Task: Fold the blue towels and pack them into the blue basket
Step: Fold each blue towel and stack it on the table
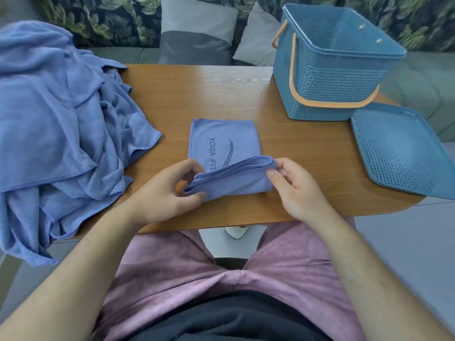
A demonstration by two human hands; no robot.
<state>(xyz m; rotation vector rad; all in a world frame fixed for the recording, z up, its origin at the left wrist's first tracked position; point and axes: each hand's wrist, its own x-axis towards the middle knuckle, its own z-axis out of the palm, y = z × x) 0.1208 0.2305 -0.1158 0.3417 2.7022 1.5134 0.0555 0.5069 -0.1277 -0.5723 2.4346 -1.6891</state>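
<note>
Blue towel (pixel 225 146): lies at the middle of the table's near half, print side up. Its near edge is lifted and carried partway over the far part.
Left hand (pixel 162 190): pinches the left end of the lifted fold between thumb and fingers.
Right hand (pixel 298 190): pinches the right end of the fold the same way, thumb on top.
Step in hand: judged a halving fold, not yet laid down.
Method advised: keep both ends level, set the lifted edge square on the far edge, then press flat. The thin stacked layers look likely to slip apart if released unevenly.
Table (pixel 209 94): wood-grain top with bare surface around the towel.
Pile (pixel 56 119): unfolded blue towels heaped at the left end and hanging over the near edge. It is near the towel but not touching it. Most of the task remains.
Basket (pixel 332 89): upright at far right, open, handle down. No towel shows inside; the floor is partly hidden.
Lid (pixel 398 153): flat just beside the basket, overhanging the right edge, so it could be knocked off.
Obstruction: nothing stands between towel and basket.
</note>
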